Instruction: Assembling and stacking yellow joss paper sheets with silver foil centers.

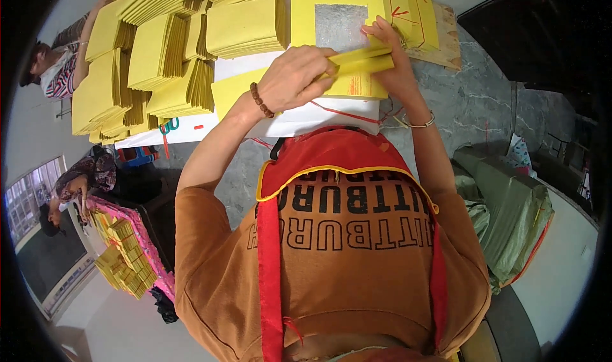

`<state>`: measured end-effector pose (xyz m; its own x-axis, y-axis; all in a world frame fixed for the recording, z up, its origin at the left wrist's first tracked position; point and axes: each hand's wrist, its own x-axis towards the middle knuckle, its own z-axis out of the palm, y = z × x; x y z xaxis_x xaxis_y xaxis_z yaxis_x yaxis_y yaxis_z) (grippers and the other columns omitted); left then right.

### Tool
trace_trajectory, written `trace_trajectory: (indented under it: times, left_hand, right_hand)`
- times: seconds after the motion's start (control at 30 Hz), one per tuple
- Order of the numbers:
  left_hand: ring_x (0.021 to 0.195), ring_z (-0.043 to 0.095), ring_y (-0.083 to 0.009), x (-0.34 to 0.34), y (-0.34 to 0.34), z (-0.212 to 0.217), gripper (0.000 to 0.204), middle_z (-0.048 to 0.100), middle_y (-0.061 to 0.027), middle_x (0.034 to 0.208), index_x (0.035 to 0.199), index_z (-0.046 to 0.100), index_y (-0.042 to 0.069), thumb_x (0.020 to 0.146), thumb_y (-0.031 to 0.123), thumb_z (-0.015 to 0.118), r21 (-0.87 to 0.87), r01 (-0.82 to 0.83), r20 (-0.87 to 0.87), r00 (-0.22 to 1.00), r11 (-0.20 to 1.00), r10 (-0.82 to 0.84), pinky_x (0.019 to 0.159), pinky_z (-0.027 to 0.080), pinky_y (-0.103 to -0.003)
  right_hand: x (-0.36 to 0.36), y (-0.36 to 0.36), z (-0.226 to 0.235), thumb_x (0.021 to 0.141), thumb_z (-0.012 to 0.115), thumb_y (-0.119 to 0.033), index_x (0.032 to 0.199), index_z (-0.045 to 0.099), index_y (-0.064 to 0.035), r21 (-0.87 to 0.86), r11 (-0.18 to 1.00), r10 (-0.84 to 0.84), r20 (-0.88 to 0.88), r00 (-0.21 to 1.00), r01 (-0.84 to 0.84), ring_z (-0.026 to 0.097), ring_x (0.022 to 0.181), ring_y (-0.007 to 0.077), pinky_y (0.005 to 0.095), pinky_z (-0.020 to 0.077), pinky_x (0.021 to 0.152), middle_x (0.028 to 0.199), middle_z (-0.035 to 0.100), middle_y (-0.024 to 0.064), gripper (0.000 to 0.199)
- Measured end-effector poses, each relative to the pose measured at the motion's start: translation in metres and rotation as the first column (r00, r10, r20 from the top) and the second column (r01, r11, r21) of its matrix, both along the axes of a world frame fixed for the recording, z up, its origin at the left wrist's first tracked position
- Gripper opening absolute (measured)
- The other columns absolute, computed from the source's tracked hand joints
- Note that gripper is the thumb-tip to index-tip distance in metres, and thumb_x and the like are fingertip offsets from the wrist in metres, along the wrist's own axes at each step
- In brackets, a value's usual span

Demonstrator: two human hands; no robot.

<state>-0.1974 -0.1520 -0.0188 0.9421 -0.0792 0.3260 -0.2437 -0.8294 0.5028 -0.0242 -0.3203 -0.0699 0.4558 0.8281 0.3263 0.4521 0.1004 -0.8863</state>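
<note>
In front of me, the wrist with the brown bead bracelet belongs to my left hand point(296, 78), whose fingers close on a strip-like folded bunch of yellow paper point(360, 61), slightly blurred. At its other end, my right hand point(393, 56) wraps its palm and fingers about the paper; a bangle circles that wrist. Just under both hands lies a thick stack of yellow paper sheets point(303, 21) with a silver foil square point(341, 25) on its top sheet. The lower part of the foil is partly covered by the held paper and my fingers.
Folded yellow paper bundles point(245, 30) crowd the table's left side. Red string point(344, 112) runs along the white front edge, near green-handled scissors point(169, 126). Tied yellow bundles point(417, 17) stand at right. Other people point(60, 75) work at left; a green wrapped pile point(510, 209) sits right.
</note>
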Motion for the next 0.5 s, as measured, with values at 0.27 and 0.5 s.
trace_trajectory:
  times: [0.27,0.5]
  left_hand:
    - [0.111,0.048,-0.0344,-0.017,0.005,-0.007,0.067,0.047,-0.0179,0.129,0.132,0.042,0.01,0.077,0.04,0.068,0.041,-0.006,0.14,0.99,0.999,0.0,0.091,0.037,-0.043]
    - [0.112,0.047,-0.0319,-0.007,0.025,-0.028,0.056,0.05,-0.0141,0.127,0.124,0.052,0.014,0.072,0.019,0.071,-0.013,-0.273,0.141,0.952,0.962,0.272,0.096,0.036,-0.04]
  right_hand:
    - [-0.001,0.002,0.002,0.072,0.067,-0.002,0.126,0.049,-0.007,0.13,0.99,-0.016,-0.219,0.976,0.046,0.041,0.128,0.0241,0.0356,0.0291,0.107,0.128,0.053,0.0107,0.058]
    - [0.016,0.002,-0.007,0.074,0.065,-0.002,0.109,0.06,-0.0061,0.098,0.99,0.086,0.134,0.987,-0.1,0.051,0.117,0.022,0.039,0.028,0.109,0.113,0.061,0.008,0.036]
